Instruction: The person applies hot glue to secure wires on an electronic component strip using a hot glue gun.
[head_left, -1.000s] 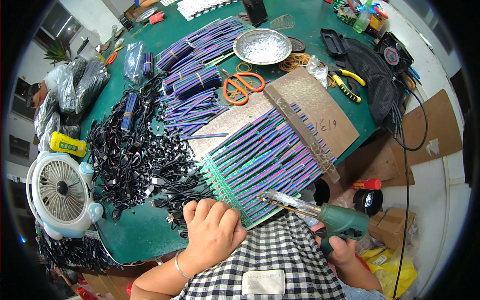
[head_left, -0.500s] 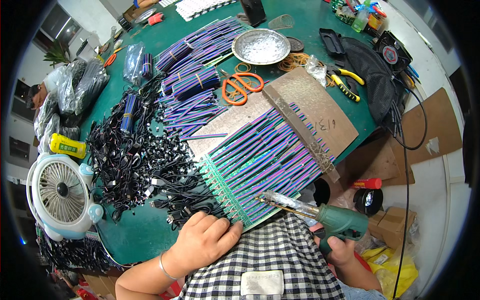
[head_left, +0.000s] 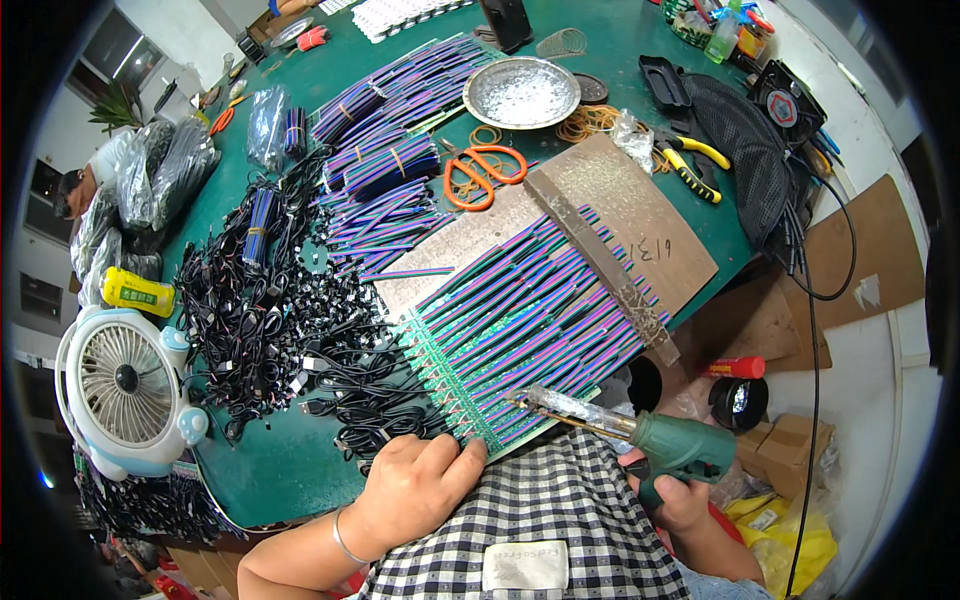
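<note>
My right hand [head_left: 682,500] grips a green soldering gun [head_left: 685,447] by its handle. Its metal barrel points left, and the thin tip is over the near part of a green circuit board panel [head_left: 455,375]; contact cannot be made out. Striped flat ribbon wires [head_left: 545,300] lie in rows across the panel, under a worn bar [head_left: 600,262] on a brown board [head_left: 660,210]. At the panel's near left corner my left hand [head_left: 422,487] is closed, fingers bent and pressed together, hiding whatever they pinch. Black cables [head_left: 385,400] run up to the panel's left edge beside it.
A heap of black cables [head_left: 250,330] spreads leftward, near a small white fan [head_left: 125,380]. Beyond the panel are orange-handled scissors [head_left: 485,178], bundled ribbon wires [head_left: 390,165] and a metal dish [head_left: 522,93]. Yellow-handled pliers [head_left: 697,168] lie right. A cord [head_left: 815,420] hangs at the right.
My left hand has shifted slightly down and to the right at the panel's corner. The soldering gun stays in almost the same place.
</note>
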